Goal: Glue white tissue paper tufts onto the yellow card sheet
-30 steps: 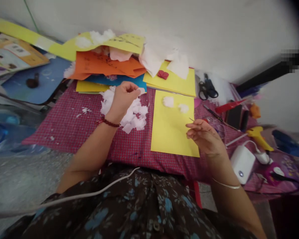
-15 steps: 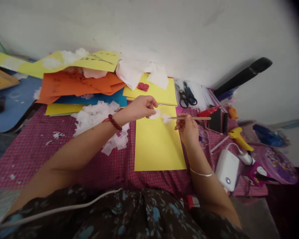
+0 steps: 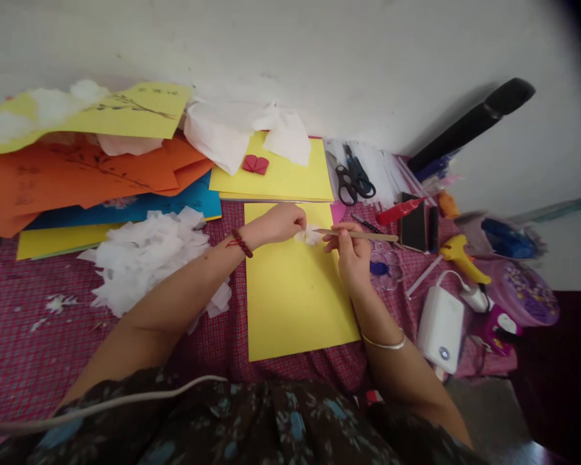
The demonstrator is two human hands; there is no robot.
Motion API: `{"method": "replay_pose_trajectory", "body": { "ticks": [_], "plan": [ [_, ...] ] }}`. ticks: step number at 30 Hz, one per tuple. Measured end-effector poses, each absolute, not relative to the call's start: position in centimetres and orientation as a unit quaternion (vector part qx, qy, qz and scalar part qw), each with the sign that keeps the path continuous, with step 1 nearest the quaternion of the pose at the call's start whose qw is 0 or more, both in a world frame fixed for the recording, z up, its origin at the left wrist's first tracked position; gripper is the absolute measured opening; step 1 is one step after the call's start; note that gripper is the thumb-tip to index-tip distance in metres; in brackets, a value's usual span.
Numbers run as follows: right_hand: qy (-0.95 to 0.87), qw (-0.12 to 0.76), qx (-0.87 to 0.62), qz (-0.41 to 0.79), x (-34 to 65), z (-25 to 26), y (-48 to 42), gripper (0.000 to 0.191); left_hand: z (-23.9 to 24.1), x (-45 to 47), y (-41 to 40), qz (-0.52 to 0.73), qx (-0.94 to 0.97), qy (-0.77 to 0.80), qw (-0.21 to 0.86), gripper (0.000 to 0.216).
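A yellow paper sheet (image 3: 290, 297) lies on the red checked cloth in front of me. My left hand (image 3: 281, 223) is closed in a pinch on a small white tissue tuft (image 3: 311, 236) at the sheet's far end. My right hand (image 3: 351, 248) grips a thin wooden stick (image 3: 363, 235), its tip touching the same tuft. A pile of white tissue pieces (image 3: 145, 255) lies left of the sheet, beside my left forearm.
Orange, blue and yellow sheets (image 3: 91, 171) are stacked at the back left. Scissors (image 3: 351, 175), a red tube (image 3: 399, 210), a yellow glue gun (image 3: 462, 255) and a white box (image 3: 440, 329) crowd the right. A white wall closes the back.
My left hand carried a tissue piece from the pile to the sheet's far end. My right hand lifted the stick up to meet it. The view shifted right and closer.
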State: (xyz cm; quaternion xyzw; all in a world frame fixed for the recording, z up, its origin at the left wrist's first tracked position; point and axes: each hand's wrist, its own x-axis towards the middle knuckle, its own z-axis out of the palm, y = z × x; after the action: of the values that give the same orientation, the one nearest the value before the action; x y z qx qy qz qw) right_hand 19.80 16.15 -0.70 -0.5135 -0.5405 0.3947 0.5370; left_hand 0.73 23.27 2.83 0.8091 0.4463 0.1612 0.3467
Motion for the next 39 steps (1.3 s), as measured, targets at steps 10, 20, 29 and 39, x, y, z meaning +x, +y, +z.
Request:
{"method": "replay_pose_trajectory", "body": {
  "ticks": [10,20,29,39],
  "plan": [
    [-0.559,0.528,-0.528,0.360,19.2,-0.4,15.8,0.027,1.6,1.1,23.1,0.203,0.799,0.439,0.357,0.021],
    [-0.640,0.459,-0.525,0.323,18.8,-0.7,15.6,0.022,1.1,1.8,23.2,0.221,0.798,0.448,0.337,0.017],
    [-0.716,0.374,-0.544,0.227,19.0,-1.1,15.9,0.018,0.5,2.1,23.4,0.240,0.801,0.438,0.330,0.016],
    [-0.759,0.294,-0.561,0.153,18.8,-0.4,15.9,0.023,2.0,1.1,23.7,0.254,0.787,0.465,0.316,0.017]
  ]
}}
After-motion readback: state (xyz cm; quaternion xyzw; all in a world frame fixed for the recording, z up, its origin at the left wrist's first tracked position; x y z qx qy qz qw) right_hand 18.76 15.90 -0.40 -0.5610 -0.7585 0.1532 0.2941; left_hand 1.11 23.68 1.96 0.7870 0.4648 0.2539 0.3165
